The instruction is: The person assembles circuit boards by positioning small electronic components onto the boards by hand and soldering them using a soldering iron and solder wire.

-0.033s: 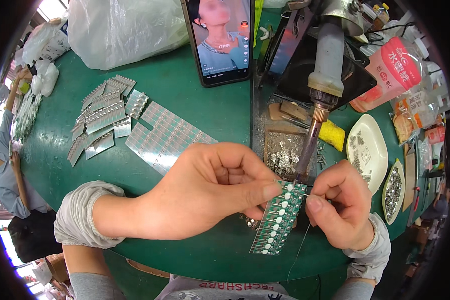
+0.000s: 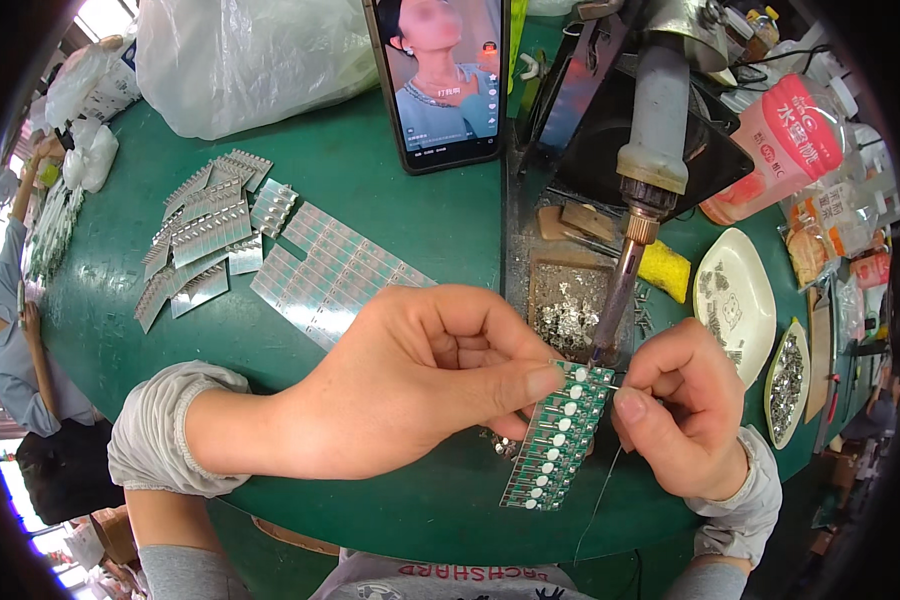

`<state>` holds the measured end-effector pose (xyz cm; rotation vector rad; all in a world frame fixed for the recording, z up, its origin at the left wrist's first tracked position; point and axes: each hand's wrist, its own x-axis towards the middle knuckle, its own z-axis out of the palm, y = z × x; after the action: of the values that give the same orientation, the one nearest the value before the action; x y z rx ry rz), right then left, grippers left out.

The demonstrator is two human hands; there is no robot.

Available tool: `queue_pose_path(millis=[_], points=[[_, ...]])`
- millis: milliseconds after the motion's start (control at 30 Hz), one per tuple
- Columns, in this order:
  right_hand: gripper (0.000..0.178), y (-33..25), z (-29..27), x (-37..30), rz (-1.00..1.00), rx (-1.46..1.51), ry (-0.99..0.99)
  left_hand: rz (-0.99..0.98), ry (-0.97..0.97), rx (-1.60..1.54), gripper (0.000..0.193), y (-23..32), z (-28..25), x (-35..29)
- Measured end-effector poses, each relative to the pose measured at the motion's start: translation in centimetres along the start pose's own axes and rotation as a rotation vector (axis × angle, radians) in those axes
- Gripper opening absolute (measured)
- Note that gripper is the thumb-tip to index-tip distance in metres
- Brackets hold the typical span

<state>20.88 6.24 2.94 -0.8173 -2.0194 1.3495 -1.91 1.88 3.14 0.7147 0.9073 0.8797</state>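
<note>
My left hand (image 2: 425,385) is closed, thumb and fingers pinching the upper end of a green circuit board strip (image 2: 560,440). The strip carries a row of round white parts and slants down toward me. My right hand (image 2: 682,410) is closed on a thin solder wire (image 2: 598,510), which trails below it. The wire's end reaches the strip's upper right corner. A soldering iron (image 2: 632,255) hangs tip down from its mount. Its tip (image 2: 598,352) meets or nearly meets the strip's top edge; actual contact is not clear.
Board pieces (image 2: 210,225) and a flat board panel (image 2: 330,270) lie left on the green table (image 2: 410,215). A phone (image 2: 440,85) stands behind. Right are a solder-flecked tray (image 2: 570,300), yellow sponge (image 2: 664,268), white dish (image 2: 735,300), dish of metal parts (image 2: 788,385) and pink-labelled bottle (image 2: 780,145).
</note>
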Motion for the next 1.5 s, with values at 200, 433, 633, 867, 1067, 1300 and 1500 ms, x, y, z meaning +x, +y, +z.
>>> queue_pose_path(millis=[200,433,633,867,1067,1300,1500], points=[[0.012,-0.1,0.3,0.0,0.068,0.095,0.04,0.019,0.002,0.008,0.011,-0.2,-0.1,0.1],[0.011,0.0,0.4,0.1,0.057,0.092,0.057,0.024,0.007,-0.019,0.011,-0.1,-0.1,0.1],[0.012,0.0,0.0,0.1,0.037,0.095,0.057,-0.026,-0.021,0.021,0.01,0.0,0.0,-0.1],[0.011,0.1,0.1,0.1,0.05,0.094,0.065,-0.055,-0.015,0.042,0.01,0.0,0.2,-0.2],[0.011,0.3,-0.1,-0.1,0.047,0.093,0.064,0.178,-0.078,0.156,0.009,-1.1,0.3,-0.8],[0.011,0.5,-0.3,-0.1,0.044,0.094,0.059,1.136,-0.219,1.01,0.005,-1.7,0.1,-1.4],[0.011,0.6,-0.3,-0.2,0.07,0.096,0.08,1.419,-0.22,1.275,0.004,-2.2,0.8,-1.2]])
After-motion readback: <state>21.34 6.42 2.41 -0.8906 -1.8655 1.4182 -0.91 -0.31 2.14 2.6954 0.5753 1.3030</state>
